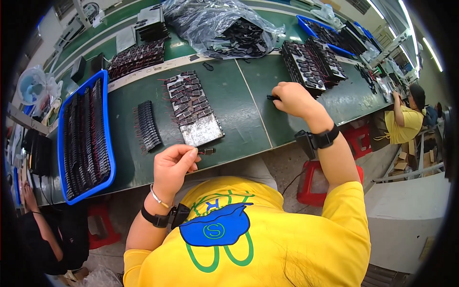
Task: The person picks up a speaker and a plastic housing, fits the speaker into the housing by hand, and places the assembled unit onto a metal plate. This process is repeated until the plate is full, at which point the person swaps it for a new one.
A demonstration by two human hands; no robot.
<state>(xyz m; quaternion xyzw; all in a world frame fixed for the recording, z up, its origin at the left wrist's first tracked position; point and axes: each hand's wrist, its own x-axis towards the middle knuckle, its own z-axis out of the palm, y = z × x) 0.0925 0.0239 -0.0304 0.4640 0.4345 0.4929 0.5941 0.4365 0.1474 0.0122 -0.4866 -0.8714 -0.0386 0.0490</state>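
My left hand (173, 165) is closed near the table's front edge, thumb and finger pinching a small dark rectangular part (207, 151). Just beyond it lies a silvery metal plate (202, 135), its far portion covered with rows of similar small dark parts with red wires (187, 98). My right hand (297, 99) is raised over the table's right half, fingers closed on a small black piece (272, 97) whose kind I cannot make out. Left of the plate stands a tight row of black parts with thin wires (147, 125).
A blue tray (111, 158) full of black parts lies at left. Loaded plates are stacked at right (306, 69) and back left (138, 57). A plastic bag (191, 24) of black pieces sits at the back. Co-workers sit at right (404, 124) and left (67, 239); a red stool (311, 186) stands below.
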